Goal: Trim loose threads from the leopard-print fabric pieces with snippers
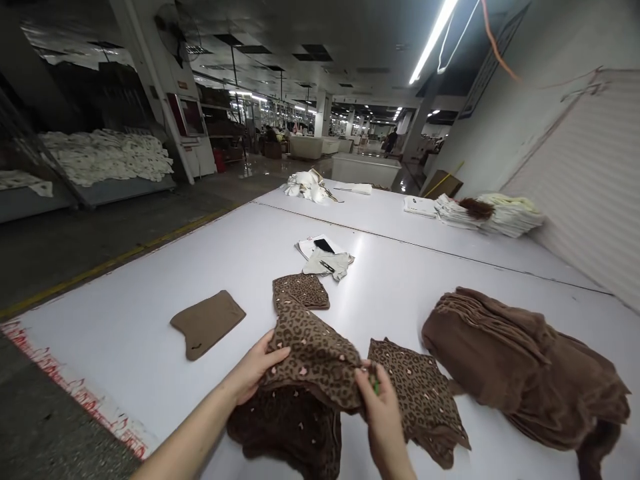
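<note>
My left hand (255,370) is closed on the left edge of a leopard-print knit piece (313,357), lifting it off the white table (150,327). My right hand (380,410) pinches the same piece at its right edge, with a small green thing between the fingers. Under the lifted piece lies a darker leopard-print piece (290,427). Another leopard-print piece (417,390) lies flat to the right, and a smaller one (300,291) lies just beyond.
A plain brown fabric piece (207,322) lies to the left. A heap of brown knit fabric (525,373) sits on the right. A phone on papers and a pale cloth (325,257) lie farther back. White fabric stacks (490,213) are at the far right.
</note>
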Action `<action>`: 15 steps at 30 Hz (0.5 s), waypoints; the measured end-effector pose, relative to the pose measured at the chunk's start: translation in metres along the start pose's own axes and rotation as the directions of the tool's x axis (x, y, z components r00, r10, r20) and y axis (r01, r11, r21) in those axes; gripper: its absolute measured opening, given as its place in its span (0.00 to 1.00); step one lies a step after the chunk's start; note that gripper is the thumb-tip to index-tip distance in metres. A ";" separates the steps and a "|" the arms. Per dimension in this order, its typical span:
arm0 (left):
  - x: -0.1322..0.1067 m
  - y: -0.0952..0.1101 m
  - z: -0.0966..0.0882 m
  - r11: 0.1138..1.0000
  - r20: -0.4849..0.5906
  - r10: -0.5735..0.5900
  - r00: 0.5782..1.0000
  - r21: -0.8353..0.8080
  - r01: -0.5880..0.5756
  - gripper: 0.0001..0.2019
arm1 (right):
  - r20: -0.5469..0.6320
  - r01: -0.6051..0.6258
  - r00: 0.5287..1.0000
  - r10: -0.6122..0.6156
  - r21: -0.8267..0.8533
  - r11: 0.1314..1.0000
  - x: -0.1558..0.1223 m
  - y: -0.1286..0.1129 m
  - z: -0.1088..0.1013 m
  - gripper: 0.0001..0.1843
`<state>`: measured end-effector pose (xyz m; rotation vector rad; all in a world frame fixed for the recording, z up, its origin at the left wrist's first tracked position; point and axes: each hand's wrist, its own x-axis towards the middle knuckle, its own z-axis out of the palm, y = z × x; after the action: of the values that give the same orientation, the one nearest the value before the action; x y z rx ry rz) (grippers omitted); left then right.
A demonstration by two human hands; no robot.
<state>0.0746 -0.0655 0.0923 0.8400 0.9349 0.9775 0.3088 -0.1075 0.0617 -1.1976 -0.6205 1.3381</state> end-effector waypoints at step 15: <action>-0.007 -0.120 -0.112 0.091 -0.222 0.409 0.885 0.975 0.203 0.33 | -0.296 0.060 0.881 -0.369 -0.704 0.708 0.032 0.082 -0.113 0.15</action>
<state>0.0058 -0.0941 -0.0539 1.9516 2.1173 0.4830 0.3842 -0.1258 -0.0592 -1.8758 -0.9450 0.5907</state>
